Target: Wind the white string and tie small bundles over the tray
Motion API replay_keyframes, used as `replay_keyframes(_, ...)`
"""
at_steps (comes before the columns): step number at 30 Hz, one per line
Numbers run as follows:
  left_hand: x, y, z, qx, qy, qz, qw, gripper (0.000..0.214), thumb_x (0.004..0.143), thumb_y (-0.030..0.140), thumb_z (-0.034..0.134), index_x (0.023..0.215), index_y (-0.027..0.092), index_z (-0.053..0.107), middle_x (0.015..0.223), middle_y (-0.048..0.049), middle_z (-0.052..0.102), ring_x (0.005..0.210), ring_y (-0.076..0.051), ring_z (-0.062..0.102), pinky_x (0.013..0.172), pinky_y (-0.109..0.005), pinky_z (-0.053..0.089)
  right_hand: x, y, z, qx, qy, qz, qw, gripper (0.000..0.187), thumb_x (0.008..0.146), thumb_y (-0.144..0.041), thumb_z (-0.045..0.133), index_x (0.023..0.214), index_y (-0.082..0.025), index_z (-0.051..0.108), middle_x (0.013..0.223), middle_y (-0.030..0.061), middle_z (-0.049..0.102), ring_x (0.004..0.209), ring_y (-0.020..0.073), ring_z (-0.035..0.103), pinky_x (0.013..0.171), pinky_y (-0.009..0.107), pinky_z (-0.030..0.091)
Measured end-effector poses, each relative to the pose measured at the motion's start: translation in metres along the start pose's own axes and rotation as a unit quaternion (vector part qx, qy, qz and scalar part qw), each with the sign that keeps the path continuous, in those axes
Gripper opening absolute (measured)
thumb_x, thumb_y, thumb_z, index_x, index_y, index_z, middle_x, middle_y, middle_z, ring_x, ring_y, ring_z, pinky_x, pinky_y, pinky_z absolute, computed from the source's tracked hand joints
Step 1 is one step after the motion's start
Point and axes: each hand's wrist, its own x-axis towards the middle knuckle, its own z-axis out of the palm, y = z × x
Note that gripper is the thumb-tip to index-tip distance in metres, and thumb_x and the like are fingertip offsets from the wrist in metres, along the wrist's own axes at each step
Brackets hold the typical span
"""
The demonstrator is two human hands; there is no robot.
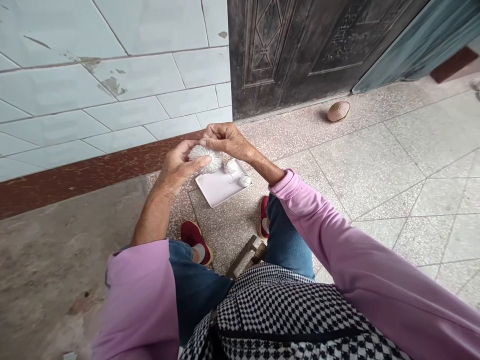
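Note:
My left hand grips a round white yarn piece with strands fanning out from its middle like a flower; the thumb lies across its front. At its upper edge, my right hand is closed in a pinch, and whatever sits between those fingertips is too small to make out. Below both hands a shallow white tray rests on the floor. Two small white balls of yarn lie in it, one ball near the back and another ball at the right edge, with a loose strand between them.
A tiled wall with a brown base strip rises ahead on the left, beside a dark carved door. On the speckled floor near the door lies a worn ball. A wooden stool shows between my legs.

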Motion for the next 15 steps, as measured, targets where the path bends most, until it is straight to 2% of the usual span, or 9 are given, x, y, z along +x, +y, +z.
replay_keyframes(4,-0.001,0.008,0.001,-0.03,-0.056,-0.013,0.998,0.083,0.069,0.057,0.115,0.137,0.022,0.081,0.12,-0.0137,0.086,0.11,-0.037,0.084,0.095,-0.05,0.072,0.0,-0.005,-0.007,0.01,0.015,0.034,0.999,0.074,0.108,-0.073,0.111,0.094,-0.025,0.056,0.075,-0.0089,0.043,0.071,0.0128,0.034,0.061,0.026,0.032)
replay_keyframes(7,-0.001,0.011,0.001,-0.075,-0.06,-0.011,0.995,0.089,0.067,0.06,0.116,0.14,0.023,0.08,0.124,-0.0159,0.086,0.117,-0.042,0.087,0.094,-0.053,0.076,0.004,-0.004,-0.009,0.008,0.04,0.059,0.997,0.069,0.114,-0.072,0.105,0.095,-0.027,0.057,0.073,-0.0095,0.044,0.067,0.0129,0.033,0.058,0.028,0.033)
replay_keyframes(12,0.004,0.009,-0.003,-0.147,-0.012,0.0,0.989,0.082,0.065,0.062,0.119,0.125,0.02,0.082,0.133,-0.0219,0.084,0.13,-0.043,0.082,0.1,-0.052,0.077,0.012,0.014,-0.006,-0.006,0.058,0.062,0.996,0.067,0.122,-0.071,0.095,0.092,-0.026,0.055,0.074,-0.0073,0.052,0.068,0.0126,0.046,0.061,0.027,0.04)
replay_keyframes(15,0.008,0.007,-0.006,-0.177,0.043,0.031,0.983,0.079,0.066,0.067,0.117,0.117,0.021,0.078,0.135,-0.0241,0.083,0.144,-0.046,0.075,0.106,-0.053,0.076,0.01,0.022,-0.001,-0.027,0.022,0.039,0.999,0.06,0.127,-0.058,0.091,0.092,-0.026,0.053,0.074,-0.0065,0.058,0.066,0.0123,0.046,0.064,0.026,0.04)
